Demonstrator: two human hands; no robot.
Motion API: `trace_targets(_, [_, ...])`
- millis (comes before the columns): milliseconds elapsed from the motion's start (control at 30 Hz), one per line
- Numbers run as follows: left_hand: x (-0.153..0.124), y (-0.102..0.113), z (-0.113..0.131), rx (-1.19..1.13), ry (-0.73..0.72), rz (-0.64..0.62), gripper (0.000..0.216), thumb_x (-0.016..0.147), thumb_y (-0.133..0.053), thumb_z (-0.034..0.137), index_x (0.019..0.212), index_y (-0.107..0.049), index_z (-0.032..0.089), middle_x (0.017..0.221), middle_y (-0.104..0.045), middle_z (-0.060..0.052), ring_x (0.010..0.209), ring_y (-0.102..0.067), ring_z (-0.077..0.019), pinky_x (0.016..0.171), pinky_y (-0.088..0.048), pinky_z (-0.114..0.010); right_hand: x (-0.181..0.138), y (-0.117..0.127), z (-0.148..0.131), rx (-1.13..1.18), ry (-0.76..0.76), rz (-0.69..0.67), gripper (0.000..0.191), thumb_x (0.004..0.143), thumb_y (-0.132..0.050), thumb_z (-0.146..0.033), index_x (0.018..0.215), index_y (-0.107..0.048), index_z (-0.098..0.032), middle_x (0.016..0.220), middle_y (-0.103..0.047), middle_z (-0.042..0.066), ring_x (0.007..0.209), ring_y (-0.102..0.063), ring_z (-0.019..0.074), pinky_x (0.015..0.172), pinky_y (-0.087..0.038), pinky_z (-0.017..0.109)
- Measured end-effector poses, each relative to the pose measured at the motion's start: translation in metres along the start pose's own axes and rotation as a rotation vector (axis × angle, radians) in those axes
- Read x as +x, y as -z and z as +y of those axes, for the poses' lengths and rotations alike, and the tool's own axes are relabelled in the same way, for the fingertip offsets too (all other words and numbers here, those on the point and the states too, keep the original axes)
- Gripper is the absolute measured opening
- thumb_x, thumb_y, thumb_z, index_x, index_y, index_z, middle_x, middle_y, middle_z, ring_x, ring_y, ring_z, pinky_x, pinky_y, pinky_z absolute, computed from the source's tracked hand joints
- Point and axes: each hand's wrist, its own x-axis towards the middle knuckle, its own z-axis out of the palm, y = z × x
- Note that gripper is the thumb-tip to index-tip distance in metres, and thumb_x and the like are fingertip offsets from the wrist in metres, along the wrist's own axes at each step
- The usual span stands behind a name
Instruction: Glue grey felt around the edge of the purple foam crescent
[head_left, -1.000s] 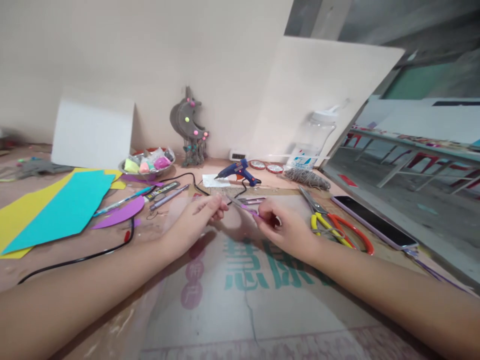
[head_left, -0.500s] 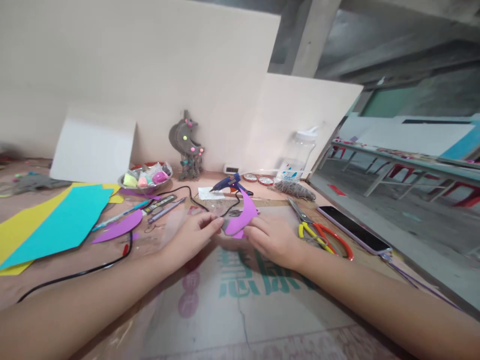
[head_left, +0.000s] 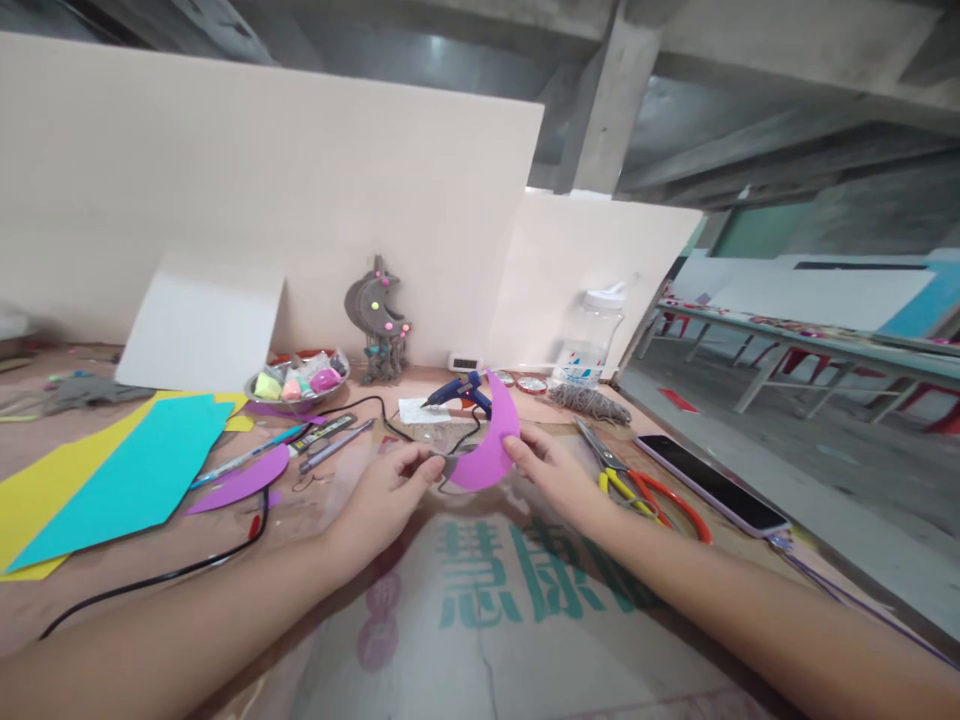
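Both hands hold up a purple paper crescent [head_left: 491, 455] above the cardboard. My left hand [head_left: 397, 490] pinches its left tip, where a grey patch that looks like wound yarn [head_left: 451, 464] shows, with a thin grey strand below. My right hand [head_left: 551, 468] grips the crescent's outer edge between thumb and fingers. Behind the crescent lies a blue hot glue gun [head_left: 454, 389], partly hidden by its upper point. Scissors [head_left: 637, 485] with yellow and orange handles rest to the right of my right hand.
A grey crescent ornament [head_left: 371, 305] leans against the white board. Left are a bowl of coloured clay [head_left: 300, 385], blue card [head_left: 127, 470], a purple offcut [head_left: 244, 478] and a black cord [head_left: 172, 560]. Right stand a bottle [head_left: 591, 335], grey yarn [head_left: 592, 404] and a phone [head_left: 712, 485].
The crescent has turned so its broad face shows more. My right hand has shifted its grip up along the outer edge, thumb now in front. The camera view has tipped upward.
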Motion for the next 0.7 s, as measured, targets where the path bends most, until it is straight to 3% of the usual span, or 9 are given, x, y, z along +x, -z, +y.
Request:
trace_targets(233, [0.0,-0.002,0.004,0.039,0.001,-0.011,0.023,0.086,-0.045,0.031,0.068,-0.049,0.017,0.065,-0.046,0.003,0.066,-0.046,-0.0137,0.06,-0.035,-0.022,-0.003,-0.003,0.001,0.065,-0.081,-0.044,0.031,0.077,-0.055,-0.047,0.077,-0.061,-0.017,0.066,-0.059,0.0,0.058,-0.05,0.013,0.055,-0.038,0.025])
trace_targets(367, [0.001,-0.001,0.005,0.022,0.036,0.006,0.025,0.086,-0.044,0.033,0.066,-0.047,0.017,0.065,-0.046,0.002,0.067,-0.046,-0.0145,0.061,-0.035,-0.023,0.003,0.009,-0.006,-0.015,-0.005,-0.051,0.042,0.083,-0.047,-0.051,0.058,-0.052,-0.018,0.051,-0.047,-0.002,0.049,-0.041,0.0102,0.052,-0.033,0.025])
trace_targets(500, [0.001,0.0,0.005,-0.01,0.054,-0.022,0.028,0.086,-0.043,0.035,0.064,-0.043,0.018,0.064,-0.044,0.002,0.066,-0.043,-0.0142,0.061,-0.034,-0.024,0.016,0.029,-0.005,-0.019,0.026,0.064,0.034,0.085,-0.047,-0.048,0.074,-0.056,-0.018,0.045,-0.037,-0.007,0.044,-0.033,0.0091,0.049,-0.028,0.024])
trace_targets(567, [0.001,0.0,0.003,-0.042,0.067,-0.049,0.029,0.086,-0.041,0.036,0.064,-0.042,0.018,0.063,-0.042,0.002,0.064,-0.042,-0.0137,0.06,-0.033,-0.024,0.023,0.038,0.0,-0.02,0.003,0.075,0.03,0.083,-0.05,-0.047,0.082,-0.057,-0.018,0.047,-0.04,-0.007,0.044,-0.034,0.009,0.048,-0.027,0.023])
trace_targets(700, [0.002,-0.002,-0.005,-0.088,0.089,-0.071,0.029,0.087,-0.041,0.037,0.065,-0.043,0.018,0.063,-0.041,0.003,0.062,-0.04,-0.013,0.058,-0.031,-0.024,0.029,0.048,0.008,-0.182,0.008,0.067,0.026,0.081,-0.052,-0.044,0.076,-0.056,-0.018,0.056,-0.05,-0.004,0.051,-0.043,0.0102,0.053,-0.034,0.024])
